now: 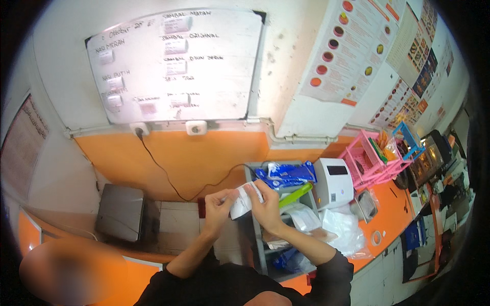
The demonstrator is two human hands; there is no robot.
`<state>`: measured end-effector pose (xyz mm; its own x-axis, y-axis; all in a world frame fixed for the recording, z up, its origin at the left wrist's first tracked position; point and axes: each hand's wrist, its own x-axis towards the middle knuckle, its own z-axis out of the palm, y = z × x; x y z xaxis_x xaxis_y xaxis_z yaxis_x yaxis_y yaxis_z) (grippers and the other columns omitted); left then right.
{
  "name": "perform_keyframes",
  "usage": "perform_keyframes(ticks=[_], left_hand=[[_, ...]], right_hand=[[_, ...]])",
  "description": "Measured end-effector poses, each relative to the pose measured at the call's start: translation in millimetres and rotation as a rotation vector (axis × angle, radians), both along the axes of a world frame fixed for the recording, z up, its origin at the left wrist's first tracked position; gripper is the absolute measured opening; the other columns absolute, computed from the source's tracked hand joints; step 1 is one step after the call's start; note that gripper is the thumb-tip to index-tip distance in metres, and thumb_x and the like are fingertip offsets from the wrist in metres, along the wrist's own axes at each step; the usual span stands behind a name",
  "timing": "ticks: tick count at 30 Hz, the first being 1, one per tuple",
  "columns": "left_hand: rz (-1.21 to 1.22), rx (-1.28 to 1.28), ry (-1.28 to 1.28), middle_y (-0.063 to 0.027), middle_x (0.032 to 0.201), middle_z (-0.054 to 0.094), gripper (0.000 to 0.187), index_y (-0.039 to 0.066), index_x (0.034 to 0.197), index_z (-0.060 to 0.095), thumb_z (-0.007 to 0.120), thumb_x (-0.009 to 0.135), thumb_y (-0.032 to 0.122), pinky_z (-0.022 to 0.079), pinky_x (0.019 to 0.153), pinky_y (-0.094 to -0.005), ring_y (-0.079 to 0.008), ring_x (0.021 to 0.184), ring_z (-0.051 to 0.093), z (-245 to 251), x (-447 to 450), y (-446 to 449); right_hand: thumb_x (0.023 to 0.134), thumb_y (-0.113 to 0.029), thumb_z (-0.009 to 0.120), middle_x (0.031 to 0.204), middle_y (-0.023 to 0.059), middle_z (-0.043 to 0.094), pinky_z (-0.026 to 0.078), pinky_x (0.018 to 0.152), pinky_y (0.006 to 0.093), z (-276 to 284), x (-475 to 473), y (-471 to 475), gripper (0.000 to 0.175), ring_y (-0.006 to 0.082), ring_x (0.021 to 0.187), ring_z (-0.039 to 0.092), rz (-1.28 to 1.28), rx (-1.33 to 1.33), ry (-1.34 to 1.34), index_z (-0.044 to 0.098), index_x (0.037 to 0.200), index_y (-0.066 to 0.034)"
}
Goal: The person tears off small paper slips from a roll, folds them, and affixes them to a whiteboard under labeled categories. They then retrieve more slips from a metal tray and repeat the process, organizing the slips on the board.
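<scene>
A small white paper slip with print (241,204) is held up between my two hands, over the left edge of a grey shelf unit. My left hand (219,210) pinches its left side between thumb and fingers. On its upper right side, the thumb and fingers of my right hand (266,204) grip it. Just right of my right hand lies a bright green long object (296,195), with white paper or plastic sheets (304,217) below it. Blue and white plastic packaging (291,173) lies behind my hands in the grey shelf unit (257,244).
A white label printer (334,183) stands right of the shelf unit, beside pink plastic racks (365,160). Clear plastic bags (342,231), a metal container (365,204) and a tape roll (376,238) lie on the orange counter (392,225). A black cable (164,172) hangs below a whiteboard (214,84).
</scene>
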<state>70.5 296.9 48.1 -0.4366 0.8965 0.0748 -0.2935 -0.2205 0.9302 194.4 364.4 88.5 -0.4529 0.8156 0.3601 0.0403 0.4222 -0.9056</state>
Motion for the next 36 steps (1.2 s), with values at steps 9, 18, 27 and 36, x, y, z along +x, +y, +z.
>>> perform_keyframes(ticks=[9, 18, 27, 36], left_hand=[[-0.023, 0.075, 0.121, 0.0000, 0.077, 0.067, 0.023, -0.005, 0.095, 0.073, 0.066, 0.096, 0.018, 0.044, 0.058, -0.0213, -0.0043, 0.067, 0.055, -16.6, -89.0, 20.1], [-0.170, 0.074, 0.282, -0.0007, 0.078, 0.067, 0.020, -0.006, 0.091, 0.072, 0.066, 0.095, 0.013, 0.044, 0.059, -0.0221, -0.0049, 0.070, 0.054, 16.4, -177.9, 8.1], [-0.052, 0.014, 0.169, -0.0025, 0.082, 0.069, 0.015, -0.004, 0.095, 0.071, 0.070, 0.091, 0.011, 0.047, 0.066, -0.0233, -0.0063, 0.074, 0.059, -0.1, -219.4, -1.6], [-0.040, -0.008, 0.014, -0.0052, 0.088, 0.070, 0.025, -0.002, 0.098, 0.069, 0.082, 0.076, 0.000, 0.053, 0.074, -0.0255, -0.0094, 0.082, 0.064, 8.4, -231.3, -1.3]], right_hand=[[0.099, -0.016, 0.060, 0.074, 0.0021, 0.061, 0.043, 0.062, 0.0242, 8.0, -69.7, 43.7, 0.020, 0.0058, 0.071, 0.052, 0.278, 0.014, -0.175, 0.063, 0.092, 0.0025], [0.099, -0.018, 0.058, 0.069, 0.0076, 0.055, 0.041, 0.058, 0.0293, 23.3, -139.6, 38.4, 0.022, 0.0112, 0.064, 0.048, 0.464, 0.130, -0.239, 0.065, 0.090, 0.0014], [0.095, -0.014, 0.063, 0.069, 0.0118, 0.056, 0.041, 0.056, 0.0293, 38.4, -193.3, 36.0, 0.020, 0.0133, 0.061, 0.047, 0.465, 0.172, -0.308, 0.063, 0.087, 0.0041], [0.093, -0.019, 0.070, 0.082, 0.0065, 0.064, 0.047, 0.062, 0.0280, 38.3, -209.6, 51.6, 0.022, 0.0078, 0.072, 0.055, 0.566, 0.060, -0.470, 0.063, 0.092, 0.0011]])
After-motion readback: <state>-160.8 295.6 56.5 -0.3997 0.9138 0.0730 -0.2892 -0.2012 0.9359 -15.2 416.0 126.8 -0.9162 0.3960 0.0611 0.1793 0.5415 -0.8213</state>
